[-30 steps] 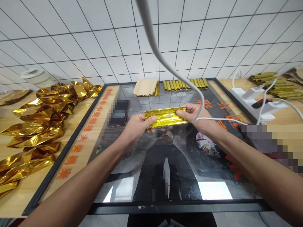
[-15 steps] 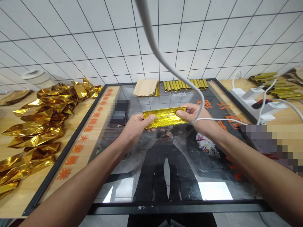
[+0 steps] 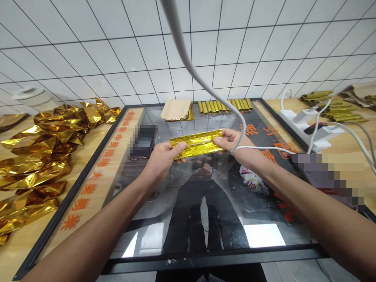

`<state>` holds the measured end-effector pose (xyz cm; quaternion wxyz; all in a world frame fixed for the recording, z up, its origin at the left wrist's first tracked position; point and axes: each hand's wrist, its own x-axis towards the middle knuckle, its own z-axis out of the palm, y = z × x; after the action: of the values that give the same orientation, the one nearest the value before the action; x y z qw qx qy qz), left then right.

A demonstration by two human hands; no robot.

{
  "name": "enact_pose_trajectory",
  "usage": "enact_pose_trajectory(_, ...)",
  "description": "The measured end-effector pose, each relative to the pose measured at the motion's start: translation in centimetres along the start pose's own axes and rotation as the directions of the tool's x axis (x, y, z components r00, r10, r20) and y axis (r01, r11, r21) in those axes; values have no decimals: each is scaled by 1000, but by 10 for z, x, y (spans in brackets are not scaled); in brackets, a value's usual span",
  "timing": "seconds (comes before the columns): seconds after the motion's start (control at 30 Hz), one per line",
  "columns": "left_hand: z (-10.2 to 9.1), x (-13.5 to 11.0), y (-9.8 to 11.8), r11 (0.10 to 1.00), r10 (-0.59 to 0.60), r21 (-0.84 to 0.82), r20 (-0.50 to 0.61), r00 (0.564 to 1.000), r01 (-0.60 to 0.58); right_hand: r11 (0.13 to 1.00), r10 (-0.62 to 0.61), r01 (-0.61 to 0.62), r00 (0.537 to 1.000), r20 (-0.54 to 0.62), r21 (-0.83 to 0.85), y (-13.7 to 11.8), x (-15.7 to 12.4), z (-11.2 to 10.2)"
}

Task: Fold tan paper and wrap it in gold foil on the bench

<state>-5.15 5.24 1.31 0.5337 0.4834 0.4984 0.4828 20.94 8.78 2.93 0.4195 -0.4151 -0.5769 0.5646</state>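
Foil strip [image 3: 197, 144]: gold metallic film, mirror-glossy, finely creased.
Glass panel [image 3: 188, 203] under it: smooth, highly reflective. Its frame [image 3: 205, 256]: black, matt, a few scuffs.
Left of the glass panel, foil sheets [image 3: 44, 149]: same gold film, crumpled and shiny, lying on a pale matt wood tabletop [image 3: 26, 250].
At the panel's far edge, paper stack [image 3: 177, 109]: brown, matt.
Above the panel, cable [image 3: 188, 66]: smooth grey-white plastic.

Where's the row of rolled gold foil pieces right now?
In the head view, the row of gold rolls lies at the glass panel's far edge by the tiled wall, just right of the tan paper stack.
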Motion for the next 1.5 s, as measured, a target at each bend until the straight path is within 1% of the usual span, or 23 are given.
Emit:
enact_pose_trajectory(0.13,2,-1,2,1000,0,-10,-28,1000,0,998,37,-35,998,47,-58,1,-1,2)
enact_pose_trajectory(0.27,3,-1,4,1000,-1,-12,-35,999,0,999,25,-24,999,26,-35,1,-1,2)
enact_pose_trajectory(0.37,3,0,5,1000,-3,-27,-45,999,2,999,20,-19,999,31,-26,1,-1,2)
enact_pose_trajectory(0.47,4,0,5,999,-16,-49,-49,999,14,999,25,-24,999,45,-23,1,-1,2)
enact_pose_trajectory(0.57,3,0,4,998,-26,-66,-58,998,22,999,40,-40,999,32,-6,1,-1,1)
enact_pose_trajectory(0.7,2,0,2,999,7,-41,-60,998,-9,998,58,-58,998,25,-8,1,-2,2)
enact_pose_trajectory(0.8,3,0,0,1000,29,-8,-39,999,-30,999,40,-40,999,14,-2,1,-3,5)
enact_pose_trajectory(0.9,5,-2,-1,1000,22,-8,-12,1000,-23,1000,30,-30,999,-13,10,4,-3,5)
enact_pose_trajectory(1.03,6,-3,-1,1000,13,5,-21,1000,-12,999,48,-47,998,-39,24,9,-3,3)
enact_pose_trajectory(1.13,6,-3,0,1000,6,9,0,1000,-6,999,35,-34,998,-58,10,10,-1,0)
enact_pose_trajectory(1.33,7,-3,5,1000,17,5,92,996,-17,998,51,-51,998,-22,-25,6,3,-5)
enact_pose_trajectory(1.5,7,-3,5,999,1,36,127,992,-5,997,58,-59,998,-34,-49,5,4,-6)
